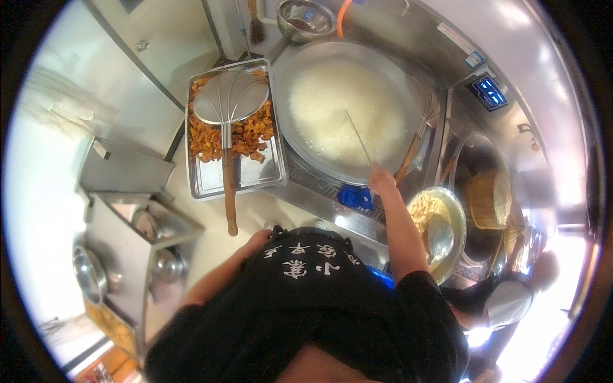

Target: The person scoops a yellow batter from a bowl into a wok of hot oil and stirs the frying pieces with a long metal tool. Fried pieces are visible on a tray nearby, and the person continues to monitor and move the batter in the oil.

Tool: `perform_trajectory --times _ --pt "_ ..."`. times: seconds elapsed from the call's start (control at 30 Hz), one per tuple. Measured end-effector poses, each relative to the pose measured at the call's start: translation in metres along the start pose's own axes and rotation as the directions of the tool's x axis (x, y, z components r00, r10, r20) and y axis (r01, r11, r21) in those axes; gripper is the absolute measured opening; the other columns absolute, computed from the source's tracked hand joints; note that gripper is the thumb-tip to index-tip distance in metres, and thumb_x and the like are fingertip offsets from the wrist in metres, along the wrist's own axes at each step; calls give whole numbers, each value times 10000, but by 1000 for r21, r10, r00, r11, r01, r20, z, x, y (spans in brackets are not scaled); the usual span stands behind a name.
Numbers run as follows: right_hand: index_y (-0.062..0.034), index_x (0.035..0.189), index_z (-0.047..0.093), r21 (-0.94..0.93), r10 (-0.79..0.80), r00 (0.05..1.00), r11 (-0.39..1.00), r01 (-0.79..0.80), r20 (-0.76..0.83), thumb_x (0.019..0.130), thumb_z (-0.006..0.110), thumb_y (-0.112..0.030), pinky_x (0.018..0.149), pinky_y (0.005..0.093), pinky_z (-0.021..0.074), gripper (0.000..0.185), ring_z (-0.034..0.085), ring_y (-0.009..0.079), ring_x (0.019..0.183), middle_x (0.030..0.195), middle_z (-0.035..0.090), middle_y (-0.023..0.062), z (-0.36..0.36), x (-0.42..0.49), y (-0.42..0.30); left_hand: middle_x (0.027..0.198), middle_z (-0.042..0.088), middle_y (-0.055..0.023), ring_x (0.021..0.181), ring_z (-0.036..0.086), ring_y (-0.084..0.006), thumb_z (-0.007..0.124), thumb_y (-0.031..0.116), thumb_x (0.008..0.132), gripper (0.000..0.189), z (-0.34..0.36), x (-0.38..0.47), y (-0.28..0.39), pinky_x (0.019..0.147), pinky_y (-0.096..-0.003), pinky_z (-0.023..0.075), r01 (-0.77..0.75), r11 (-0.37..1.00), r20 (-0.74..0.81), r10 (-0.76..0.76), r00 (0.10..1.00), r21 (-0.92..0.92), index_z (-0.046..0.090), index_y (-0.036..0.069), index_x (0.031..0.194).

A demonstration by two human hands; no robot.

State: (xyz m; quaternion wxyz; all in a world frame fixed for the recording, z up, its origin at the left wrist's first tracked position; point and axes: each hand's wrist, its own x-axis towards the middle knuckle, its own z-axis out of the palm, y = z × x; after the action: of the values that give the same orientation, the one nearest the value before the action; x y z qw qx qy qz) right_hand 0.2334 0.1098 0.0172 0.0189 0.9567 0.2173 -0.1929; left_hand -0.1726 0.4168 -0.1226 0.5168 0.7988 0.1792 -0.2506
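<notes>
My right hand (383,179) is closed around the near end of a thin stick or rod (359,136). The stick's far end reaches into pale, foaming liquid (335,95) in a large round wok (282,124). My left hand (261,238) rests low at the left side of my black apron; its fingers are partly hidden. Left of the wok, a rectangular metal tray (210,179) holds browned fried pieces (249,139). Across the tray lies a mesh skimmer (232,98), its wooden handle (230,191) jutting over the near edge.
Right of my forearm stands a bowl (459,220) of pale pieces with a metal scoop (439,237). A wire skimmer (424,115) leans at the wok's right rim. Blue cloth (354,197) lies below the wok. A metal bowl (306,21) sits behind; another person (507,301) is at right.
</notes>
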Motion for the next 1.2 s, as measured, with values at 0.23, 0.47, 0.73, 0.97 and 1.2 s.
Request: perform_trajectory --times 0.23,0.47,0.73,0.97,1.2 --pt "-191 1543 382 33 139 990 990 -141 35 990 478 -215 971 505 542 562 640 395 1206 1325 646 212 -52 81 -9 1144 731 -201 1088 683 -326 642 312 928 367 10 -31 41 947 -412 504 179 960 -26 -189 982 -216 691 23 1149" --pt "-135 1548 377 63 298 954 952 -299 15 978 472 -165 1001 487 534 579 652 393 1194 1336 640 219 -67 84 11 1128 739 -184 1057 678 -283 616 304 954 352 4 -42 69 948 -407 501 81 984 -58 -91 994 -157 696 22 1148" --pt "66 1484 387 -71 59 993 996 -52 97 975 497 -185 942 460 552 579 695 351 1103 1243 674 260 5 27 39 1117 741 -172 1037 674 -258 623 267 951 318 2 -17 42 924 -418 504 92 918 71 -69 995 -386 696 26 1146" --pt "-12 1385 498 653 65 959 720 -236 276 953 529 -172 599 438 567 462 702 313 663 932 713 210 -25 -117 -20 1140 736 -165 1049 667 -257 649 255 935 321 -7 -6 31 927 -413 503 -46 922 122 100 988 -383 692 37 1167" --pt "-96 1557 314 870 -91 867 120 -479 490 918 592 -91 377 291 366 697 460 133 442 689 482 27 -51 -184 -32 1151 723 -217 1089 682 -340 653 244 918 331 -20 8 26 922 -437 509 28 976 208 17 978 -214 690 34 1171"
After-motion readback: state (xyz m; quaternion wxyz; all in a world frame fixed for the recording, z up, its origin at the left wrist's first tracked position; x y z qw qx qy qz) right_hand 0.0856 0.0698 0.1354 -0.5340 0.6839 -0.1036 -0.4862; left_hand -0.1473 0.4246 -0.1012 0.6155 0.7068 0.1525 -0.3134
